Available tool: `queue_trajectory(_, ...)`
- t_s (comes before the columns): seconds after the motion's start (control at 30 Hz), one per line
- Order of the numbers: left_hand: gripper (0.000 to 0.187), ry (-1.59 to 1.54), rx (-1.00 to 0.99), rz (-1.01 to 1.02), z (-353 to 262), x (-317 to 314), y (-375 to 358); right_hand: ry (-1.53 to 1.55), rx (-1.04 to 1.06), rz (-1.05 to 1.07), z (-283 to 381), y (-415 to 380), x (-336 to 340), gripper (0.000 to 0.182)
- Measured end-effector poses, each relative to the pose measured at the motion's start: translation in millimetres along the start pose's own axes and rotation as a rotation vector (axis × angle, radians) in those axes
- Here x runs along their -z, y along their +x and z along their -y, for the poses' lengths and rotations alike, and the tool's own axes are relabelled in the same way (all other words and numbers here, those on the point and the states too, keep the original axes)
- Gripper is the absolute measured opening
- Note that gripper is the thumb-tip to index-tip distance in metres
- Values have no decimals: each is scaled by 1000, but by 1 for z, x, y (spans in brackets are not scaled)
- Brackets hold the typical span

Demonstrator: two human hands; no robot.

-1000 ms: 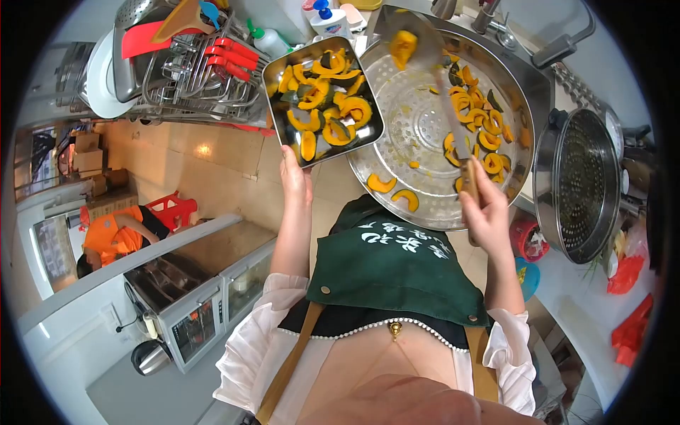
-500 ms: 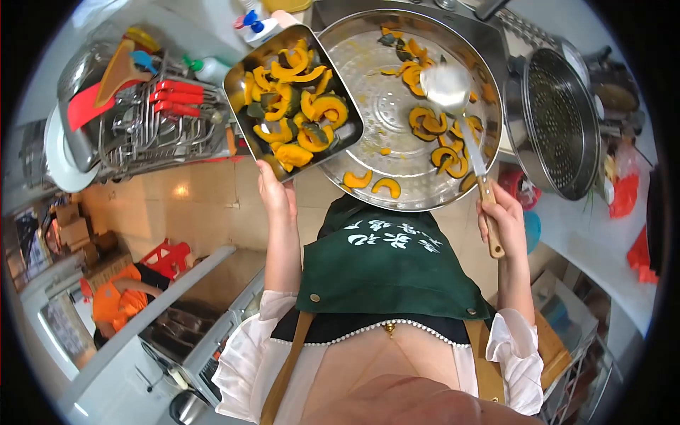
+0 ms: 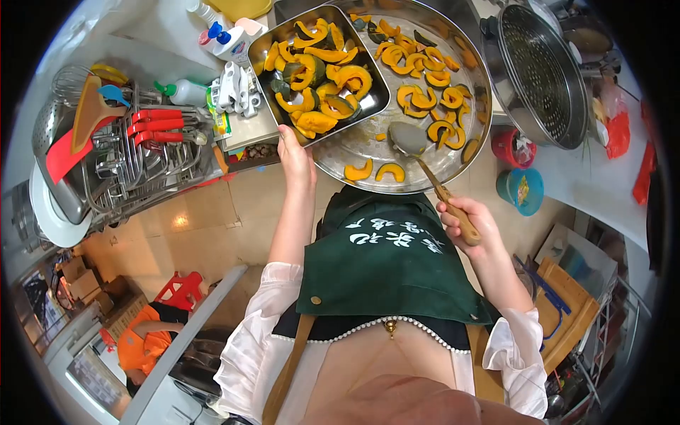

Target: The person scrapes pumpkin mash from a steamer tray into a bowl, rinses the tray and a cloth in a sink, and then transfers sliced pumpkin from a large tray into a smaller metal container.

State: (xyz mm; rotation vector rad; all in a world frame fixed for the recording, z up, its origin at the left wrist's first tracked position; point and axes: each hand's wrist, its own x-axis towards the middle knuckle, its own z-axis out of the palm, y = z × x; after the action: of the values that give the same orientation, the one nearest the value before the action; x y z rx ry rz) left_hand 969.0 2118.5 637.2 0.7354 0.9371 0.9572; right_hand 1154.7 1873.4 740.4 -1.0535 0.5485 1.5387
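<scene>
My left hand (image 3: pixel 297 159) grips the near corner of a rectangular metal tray (image 3: pixel 383 99), which tilts over the left side of a big round steel pan (image 3: pixel 340 159). Curved pumpkin slices (image 3: pixel 308 71) with green skin are heaped in the tray. In my right hand (image 3: pixel 471 223) is the wooden handle of a metal wok spatula (image 3: pixel 407 138), fingers wrapped round it. Its head rests low over the pan's floor, near a small orange scrap. More pumpkin slices (image 3: pixel 418 99) lie along the pan's far and right side, and two sit apart at its near edge.
A deep perforated steamer pot (image 3: pixel 542 78) stands right of the pan. Below it are a pink tub (image 3: pixel 511 147) and a blue bucket (image 3: pixel 523 191). On the left, a rack holds red-handled utensils (image 3: pixel 156 125) beside bottles (image 3: pixel 185 93). A person in orange (image 3: pixel 145 340) is beyond a partition.
The spatula has swung down from over the far slices to the pan's near middle, its head turned over. My right hand moved slightly left; the view shifted, with tray and pan higher in it.
</scene>
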Motion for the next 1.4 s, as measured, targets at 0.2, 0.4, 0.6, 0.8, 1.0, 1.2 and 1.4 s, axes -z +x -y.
queue_trajectory(0.2, 53, 2, 16, 8, 0, 4, 1, -55, 142, -57, -6, 56, -10, 12)
queue_trajectory(0.4, 51, 1, 24, 14, -2, 2, -1, 41, 410, -57, 38, 160, -18, 9)
queue_trajectory(0.6, 49, 14, -4, -22, 0, 1, 2, -80, 541, 63, 70, 189, -3, 8)
queue_trajectory(0.8, 50, 79, -2, 6, -7, -6, 0, -178, 565, 204, 65, 137, 9, 25)
queue_trajectory(1.0, 51, 160, -3, -28, 9, -8, 24, -359, 599, 239, 74, 60, -13, 38)
queue_trajectory(1.2, 56, 200, 8, 21, 38, -12, 50, -541, 595, 265, 53, 28, -44, 50)
queue_trajectory(1.4, 57, 136, 0, 59, 23, -32, 40, -1483, 1392, -57, 21, 63, -41, 53)
